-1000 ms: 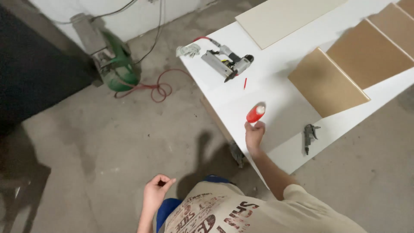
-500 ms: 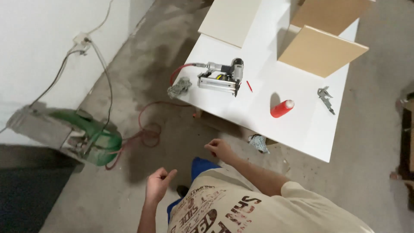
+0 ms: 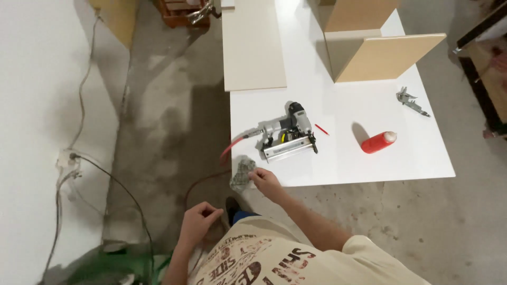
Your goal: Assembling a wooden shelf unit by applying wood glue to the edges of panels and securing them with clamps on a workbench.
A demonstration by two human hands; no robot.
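My right hand (image 3: 264, 179) reaches to the near left corner of the white table (image 3: 343, 166) and pinches a crumpled grey rag (image 3: 241, 174) that hangs over the edge. My left hand (image 3: 198, 219) hovers lower, beside my shirt, fingers curled with nothing in them. Just beyond the rag, a grey nail gun (image 3: 288, 134) rests on the table with a red hose (image 3: 232, 145) running off the left edge. A red bottle (image 3: 377, 141) lies on its side to the right, apart from both hands.
A small red pencil (image 3: 322, 129) lies beside the nail gun, and a metal tool (image 3: 412, 101) near the right edge. A cream panel (image 3: 253, 47) and upright brown boards (image 3: 385, 55) occupy the far table. Cables (image 3: 79, 158) and a green machine (image 3: 113, 264) are on the floor at left.
My right hand let go of the red bottle, drew back, then moved left to the rag at the table corner. The view has swung round; the bottle now lies on its side.
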